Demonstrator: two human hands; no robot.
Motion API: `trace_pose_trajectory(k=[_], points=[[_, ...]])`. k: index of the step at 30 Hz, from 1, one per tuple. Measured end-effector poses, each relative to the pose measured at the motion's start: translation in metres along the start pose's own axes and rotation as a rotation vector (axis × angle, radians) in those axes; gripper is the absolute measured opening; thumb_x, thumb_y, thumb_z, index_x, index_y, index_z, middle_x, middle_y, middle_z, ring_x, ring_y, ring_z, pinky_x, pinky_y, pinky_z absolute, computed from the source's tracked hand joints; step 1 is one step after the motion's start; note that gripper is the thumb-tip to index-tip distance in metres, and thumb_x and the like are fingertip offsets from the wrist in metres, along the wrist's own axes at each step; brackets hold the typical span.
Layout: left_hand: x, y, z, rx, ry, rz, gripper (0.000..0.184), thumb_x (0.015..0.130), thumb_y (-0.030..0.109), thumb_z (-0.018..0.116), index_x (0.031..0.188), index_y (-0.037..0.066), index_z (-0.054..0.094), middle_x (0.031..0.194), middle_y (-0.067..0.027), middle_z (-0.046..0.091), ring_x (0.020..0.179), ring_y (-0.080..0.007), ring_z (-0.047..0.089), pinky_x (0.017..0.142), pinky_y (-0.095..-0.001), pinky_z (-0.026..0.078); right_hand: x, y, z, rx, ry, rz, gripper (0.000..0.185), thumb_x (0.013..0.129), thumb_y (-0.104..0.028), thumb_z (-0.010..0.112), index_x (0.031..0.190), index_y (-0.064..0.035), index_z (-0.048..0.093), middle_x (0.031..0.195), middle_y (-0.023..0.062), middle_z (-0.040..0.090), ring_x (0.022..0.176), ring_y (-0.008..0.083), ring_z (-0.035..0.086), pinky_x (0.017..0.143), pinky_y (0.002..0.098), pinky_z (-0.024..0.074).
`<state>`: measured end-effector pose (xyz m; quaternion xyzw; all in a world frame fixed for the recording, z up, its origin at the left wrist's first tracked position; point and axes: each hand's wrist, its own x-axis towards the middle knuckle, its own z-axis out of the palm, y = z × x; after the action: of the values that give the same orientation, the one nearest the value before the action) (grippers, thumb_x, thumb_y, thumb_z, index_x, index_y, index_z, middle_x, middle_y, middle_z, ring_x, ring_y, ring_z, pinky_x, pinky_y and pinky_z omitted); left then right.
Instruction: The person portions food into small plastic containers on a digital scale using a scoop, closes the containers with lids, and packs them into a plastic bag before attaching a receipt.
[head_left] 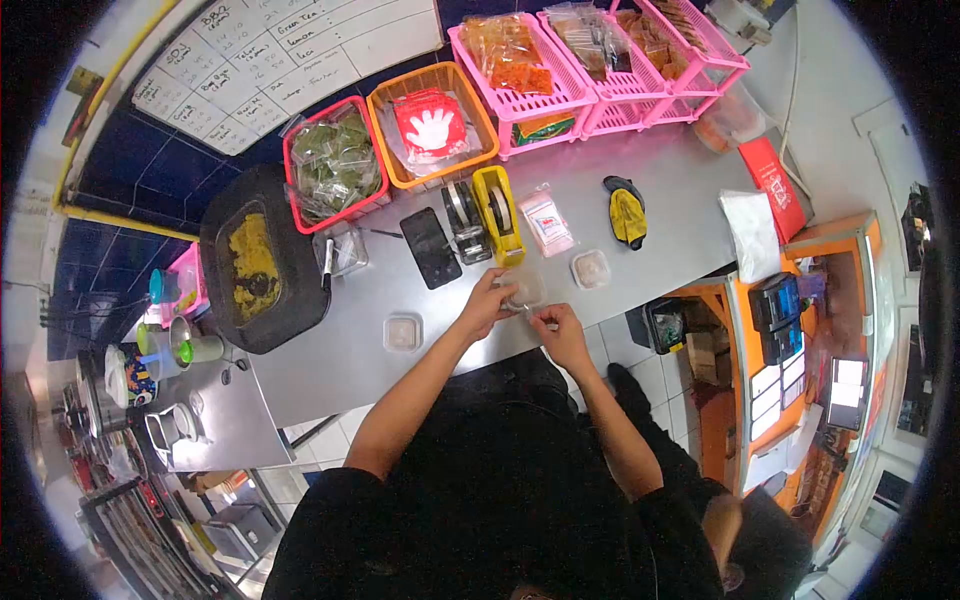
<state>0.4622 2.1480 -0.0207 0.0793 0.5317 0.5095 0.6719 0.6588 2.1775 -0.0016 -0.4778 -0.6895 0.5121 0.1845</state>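
Note:
Over the front edge of the steel table, my left hand [487,304] is closed around the side of a small clear plastic container [527,286]. My right hand [562,334] pinches at the container's near right corner; what lies between the fingertips is too small to make out. Just beyond stand a yellow tape dispenser [508,245] and a dark tape dispenser [466,222]. Two similar small containers rest on the table, one [403,333] to the left and one [590,268] to the right, both with pale contents.
A black phone [430,247], pink-and-white packet [547,220] and yellow-black pouch-like item [626,214] lie on the table [350,385]. Behind are an orange basket [380,95], a red basket [375,195] and pink racks [490,120]. A dark pan [300,315] holds yellow food. Another person [770,540] is at lower right.

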Motion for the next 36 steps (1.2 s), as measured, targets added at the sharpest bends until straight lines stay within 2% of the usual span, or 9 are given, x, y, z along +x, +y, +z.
trace_pose_trajectory(k=[7,14,16,22,25,32,34,35,36], points=[[-0.006,0.008,0.001,-0.016,-0.03,0.003,0.038,0.097,0.016,0.062,0.131,0.014,0.046,0.109,-0.0098,0.061,0.096,-0.023,0.066,0.085,-0.0426,0.055,0.008,-0.008,0.009,-0.16,0.18,-0.295,0.015,0.085,-0.007,0.072,0.093,0.0017,0.063,0.102,0.0181,0.058,0.088,0.0331,0.062,0.078,0.0385,0.0523],[-0.008,0.014,-0.004,-0.026,-0.046,-0.046,0.043,0.097,0.016,0.062,0.136,0.012,0.043,0.119,-0.0119,0.061,0.104,-0.0255,0.065,0.089,-0.0461,0.056,0.009,-0.008,0.022,-0.209,0.328,-0.367,0.021,0.083,-0.004,0.073,0.095,0.0014,0.056,0.1,0.0169,0.056,0.088,0.0334,0.061,0.078,0.0394,0.0512],[-0.006,0.017,-0.006,-0.019,-0.054,-0.068,0.043,0.097,0.015,0.061,0.136,0.012,0.044,0.124,-0.0112,0.059,0.111,-0.0269,0.063,0.094,-0.0482,0.056,0.009,-0.01,0.016,-0.145,0.284,-0.328,0.025,0.084,-0.005,0.074,0.097,0.0006,0.054,0.098,0.0156,0.058,0.088,0.0315,0.063,0.078,0.0395,0.0519],[-0.009,0.027,-0.005,0.04,-0.079,-0.056,0.045,0.096,0.014,0.063,0.136,0.011,0.044,0.117,-0.0133,0.062,0.1,-0.0264,0.067,0.085,-0.045,0.058,0.017,-0.016,0.003,0.108,0.031,-0.101,0.036,0.084,-0.005,0.078,0.101,-0.0018,0.046,0.089,0.0114,0.065,0.083,0.0215,0.069,0.073,0.0332,0.0553],[-0.01,0.027,-0.004,0.004,-0.094,-0.1,0.043,0.095,0.014,0.064,0.134,0.01,0.046,0.12,-0.013,0.061,0.102,-0.0267,0.067,0.085,-0.045,0.058,0.025,-0.009,0.006,0.129,0.027,-0.173,0.039,0.084,-0.004,0.078,0.103,-0.0036,0.044,0.09,0.0107,0.067,0.08,0.0178,0.069,0.071,0.0305,0.0556],[-0.006,0.033,-0.011,0.085,-0.134,-0.042,0.038,0.095,0.011,0.064,0.129,0.013,0.048,0.121,-0.0119,0.059,0.104,-0.0261,0.065,0.087,-0.0447,0.058,0.05,0.021,-0.002,-0.055,-0.15,-0.024,0.035,0.085,-0.003,0.076,0.105,-0.003,0.046,0.096,0.0098,0.071,0.088,0.0201,0.071,0.075,0.0304,0.056],[-0.008,0.035,-0.012,0.093,-0.139,-0.021,0.036,0.094,0.008,0.066,0.126,0.012,0.05,0.118,-0.0098,0.06,0.104,-0.0234,0.065,0.086,-0.0425,0.058,0.057,0.025,-0.007,0.443,-0.276,-0.042,0.037,0.09,-0.012,0.073,0.117,-0.0028,0.05,0.101,0.0074,0.071,0.095,0.0198,0.069,0.081,0.0311,0.0552],[-0.009,0.035,-0.013,0.091,-0.138,-0.019,0.036,0.094,0.008,0.066,0.126,0.012,0.05,0.118,-0.0098,0.06,0.104,-0.0234,0.065,0.086,-0.0425,0.058,0.058,0.028,-0.011,0.441,-0.279,-0.043,0.037,0.09,-0.012,0.073,0.117,-0.0028,0.05,0.101,0.0074,0.071,0.095,0.0198,0.069,0.081,0.0311,0.0552],[-0.008,0.032,-0.016,0.094,-0.163,0.019,0.036,0.093,0.008,0.066,0.125,0.012,0.05,0.117,-0.009,0.06,0.104,-0.0228,0.065,0.086,-0.0418,0.058,0.054,-0.003,-0.022,0.73,-0.257,0.142,0.042,0.091,-0.017,0.072,0.123,-0.002,0.051,0.101,0.0077,0.07,0.092,0.0222,0.069,0.082,0.0319,0.0561]])
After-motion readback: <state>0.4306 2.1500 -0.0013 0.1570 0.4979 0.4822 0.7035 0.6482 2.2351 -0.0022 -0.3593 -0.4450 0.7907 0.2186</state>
